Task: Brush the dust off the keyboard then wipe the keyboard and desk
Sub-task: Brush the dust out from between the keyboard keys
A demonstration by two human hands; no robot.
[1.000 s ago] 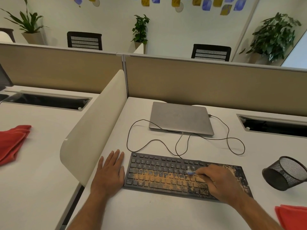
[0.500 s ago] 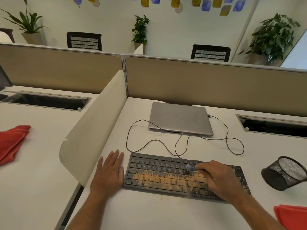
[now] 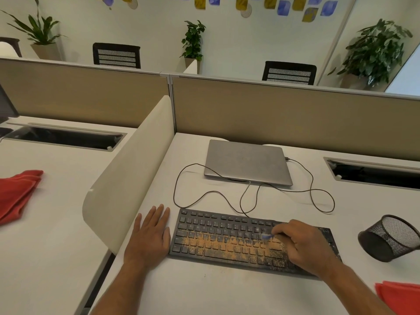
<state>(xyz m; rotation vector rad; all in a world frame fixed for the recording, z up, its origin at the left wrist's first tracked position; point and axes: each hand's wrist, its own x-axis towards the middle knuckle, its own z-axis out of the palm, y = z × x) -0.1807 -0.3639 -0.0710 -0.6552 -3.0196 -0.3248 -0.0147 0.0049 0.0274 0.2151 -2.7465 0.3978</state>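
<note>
A black keyboard (image 3: 218, 233) lies on the white desk (image 3: 227, 292), its middle and right rows covered in orange-brown dust. My right hand (image 3: 304, 244) hovers over the keyboard's right half and grips a small blue brush (image 3: 266, 236), whose tip touches the dusty keys. My left hand (image 3: 151, 235) rests flat on the desk, fingers straight, against the keyboard's left edge. A red cloth (image 3: 400, 296) lies at the desk's near right corner.
A shut grey laptop (image 3: 247, 162) sits behind the keyboard with a thin black cable (image 3: 318, 196) looping across the desk. A black mesh cup (image 3: 391, 237) lies tipped at the right. A cream divider (image 3: 127, 178) stands left. Another red cloth (image 3: 18, 192) lies on the neighbouring desk.
My right hand has shifted the brush a little along the dusty keys, first up and left, then back rightward. My left hand has stayed flat in place.
</note>
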